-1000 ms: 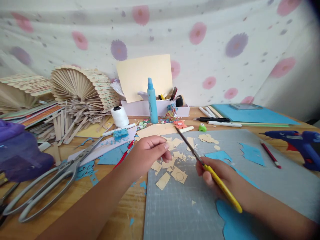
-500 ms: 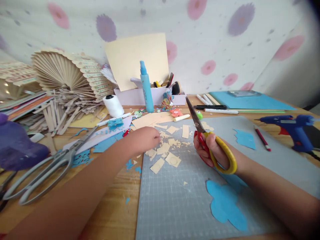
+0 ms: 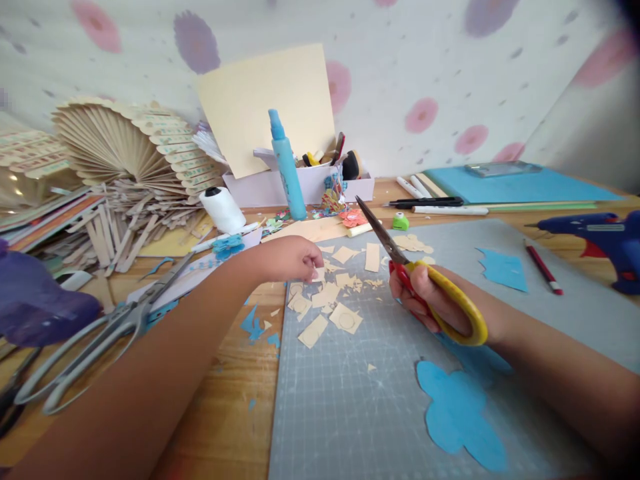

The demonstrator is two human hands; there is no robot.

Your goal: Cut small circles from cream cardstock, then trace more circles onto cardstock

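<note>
- Shears (image 3: pixel 141 312) with grey handles lie left of the left fingers, partly hidden by the forearm.
- Left hand (image 3: pixel 293 259): fingers curled, tips drawn together over the scraps; whether they pinch one, I cannot tell.
- Cream paper pieces (image 3: pixel 347 319) spread across the cutting mat (image 3: pixel 340 413), from just under the left fingertips towards the right fingers; some carry drawn circles. Picking among them looks like the step in hand; the next move seems to call for a fine pinch, lifting one without dragging its neighbours.
- Scissors (image 3: pixel 383 233) point up and away, ahead of the right fingers.
- Right hand (image 3: pixel 443 303): fingers wrapped round the red and yellow handles.
- Blue paper cut-out (image 3: pixel 457 407) lies flat, nearer the body than the right fingers.
</note>
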